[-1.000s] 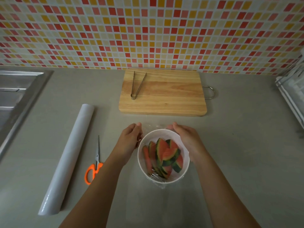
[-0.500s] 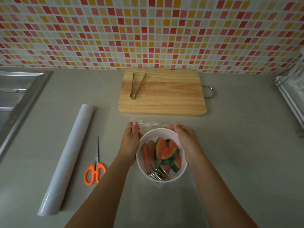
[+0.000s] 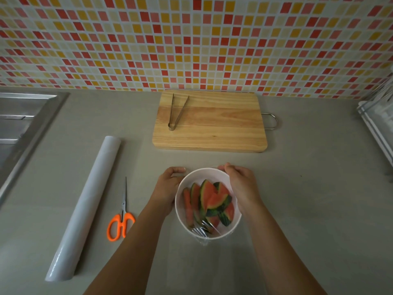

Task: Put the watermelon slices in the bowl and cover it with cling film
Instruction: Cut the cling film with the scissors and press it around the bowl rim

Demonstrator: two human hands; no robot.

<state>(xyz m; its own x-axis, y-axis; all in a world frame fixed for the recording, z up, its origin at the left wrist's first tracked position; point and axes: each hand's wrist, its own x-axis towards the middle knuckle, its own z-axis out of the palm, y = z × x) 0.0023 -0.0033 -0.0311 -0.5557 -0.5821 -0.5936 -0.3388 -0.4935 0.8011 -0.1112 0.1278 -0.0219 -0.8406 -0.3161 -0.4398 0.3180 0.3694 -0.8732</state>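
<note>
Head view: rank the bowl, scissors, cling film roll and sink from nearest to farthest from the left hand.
1. The bowl, touching the left hand on its right.
2. The scissors, to its left.
3. The cling film roll, further left, beyond the scissors.
4. The sink, at the far left edge.

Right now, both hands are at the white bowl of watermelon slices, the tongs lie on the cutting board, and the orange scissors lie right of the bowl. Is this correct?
One thing is wrong: in the head view the orange scissors lie left of the bowl, beside the cling film roll. The rest holds.
</note>
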